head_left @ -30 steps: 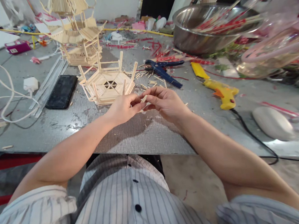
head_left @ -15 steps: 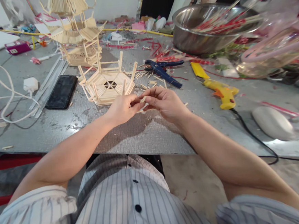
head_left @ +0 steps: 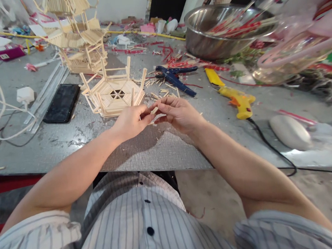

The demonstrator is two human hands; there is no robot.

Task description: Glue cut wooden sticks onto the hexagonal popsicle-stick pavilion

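Between the fingertips of my two hands is a short pale wooden stick (head_left: pixel 154 110), partly covered by the fingers. My left hand (head_left: pixel 131 121) pinches its left side, thumb against fingers. From the other side my right hand (head_left: pixel 179 114) closes thumb and fingers on it. Just beyond the left hand stands a six-sided wooden stick frame (head_left: pixel 114 91) with short upright posts and a dark opening at its middle. Behind that frame rises a tiered pagoda model (head_left: pixel 75 39) of the same sticks. Loose stick pieces (head_left: pixel 163 91) lie beyond my right hand.
Blue-handled cutters (head_left: pixel 175 79) and a yellow glue gun (head_left: pixel 240 99) lie to the right. Behind them is a metal basin (head_left: pixel 202 37) holding red-and-white wrapped sticks. A phone (head_left: pixel 62 103), a white charger (head_left: pixel 25 95) and its cable lie left. A white oval object (head_left: pixel 289 132) sits at right.
The whole view has shifted slightly, so the table things appear further left. Both hands keep their pinch on the stick, with little visible movement.
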